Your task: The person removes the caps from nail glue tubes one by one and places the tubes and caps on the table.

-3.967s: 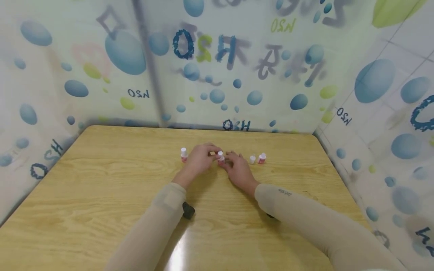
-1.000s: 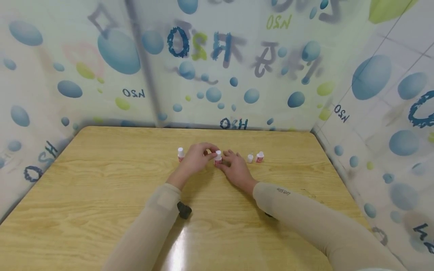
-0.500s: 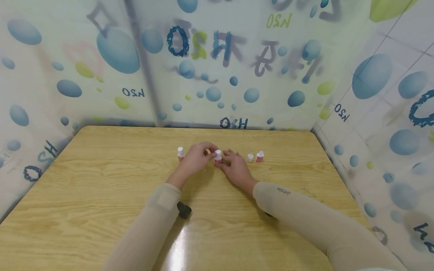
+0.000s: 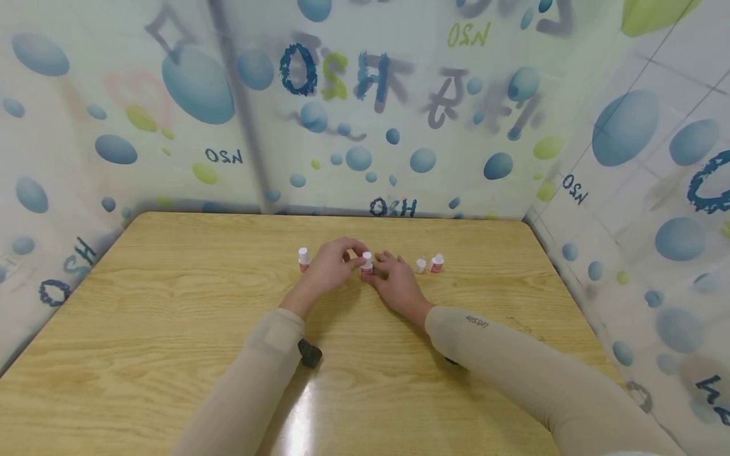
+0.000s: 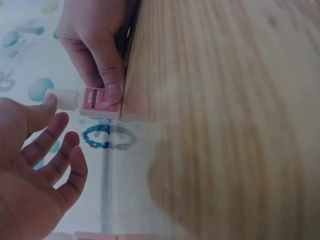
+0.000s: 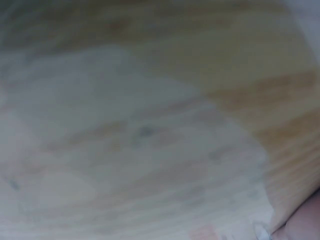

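A small white bottle of nail glue [image 4: 367, 268] with a pink label stands upright on the table between my two hands. My left hand [image 4: 332, 264] pinches its white cap [image 5: 67, 99] between thumb and index finger, the other fingers loosely bent away from it. Lower down, the fingers and thumb of my right hand [image 4: 398, 286] hold the bottle's labelled body, the thumb over the label in the left wrist view. Only a bit of a finger [image 6: 305, 220] shows in the blurred right wrist view's corner.
A second capped bottle [image 4: 304, 259] stands left of my left hand. To the right of my right hand are a loose white cap [image 4: 421, 266] and an uncapped bottle [image 4: 437, 264]. The wooden table [image 4: 199, 304] ends at a patterned curtain [image 4: 342, 164].
Compared with four seconds ago, my left thumb lies more plainly against the cap and the head view has shifted slightly. Over the last second the hands and bottle look still.
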Demonstrator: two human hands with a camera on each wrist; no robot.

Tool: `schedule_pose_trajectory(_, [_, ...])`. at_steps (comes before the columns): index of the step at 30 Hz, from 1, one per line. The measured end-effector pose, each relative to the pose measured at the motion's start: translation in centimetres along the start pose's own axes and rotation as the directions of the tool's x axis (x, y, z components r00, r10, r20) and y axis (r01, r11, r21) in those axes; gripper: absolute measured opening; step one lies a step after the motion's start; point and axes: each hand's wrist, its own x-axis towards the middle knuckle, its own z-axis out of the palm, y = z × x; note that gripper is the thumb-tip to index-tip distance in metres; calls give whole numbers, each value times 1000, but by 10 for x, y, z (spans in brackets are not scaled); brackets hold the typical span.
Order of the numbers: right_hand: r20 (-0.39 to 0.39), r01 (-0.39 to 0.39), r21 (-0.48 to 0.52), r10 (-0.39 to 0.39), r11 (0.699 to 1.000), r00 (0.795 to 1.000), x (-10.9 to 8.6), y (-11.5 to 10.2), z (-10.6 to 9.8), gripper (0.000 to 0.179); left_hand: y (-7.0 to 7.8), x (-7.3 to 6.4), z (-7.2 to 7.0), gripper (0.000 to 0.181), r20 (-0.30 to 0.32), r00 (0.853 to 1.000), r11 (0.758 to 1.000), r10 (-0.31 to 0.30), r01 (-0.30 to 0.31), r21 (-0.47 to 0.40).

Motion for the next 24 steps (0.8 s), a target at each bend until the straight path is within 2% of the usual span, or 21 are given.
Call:
schedule_pose_trajectory(8, [-9,5,-9,-5,1000,1000,1,3,1,45,1,0,1,19,6,1000,1000,-18,18,-13])
schedule_pose_trajectory(14, [-16,15,-8,-15,1000,1000,0,4,2,45,2,0,0,24,10,1000,1000,-12,12,-3])
schedule_pose_trajectory(19, [-15,15,-12,-15,1000,1000,1,3,1,45,3,0,0,20,4,1000,1000,-15,15,3])
schedule_pose_trajectory(24, [-10,11,-13,-11,1000,1000,1,2,1,43,3,-1,-1,23,2,1000,1000,-15,15,0])
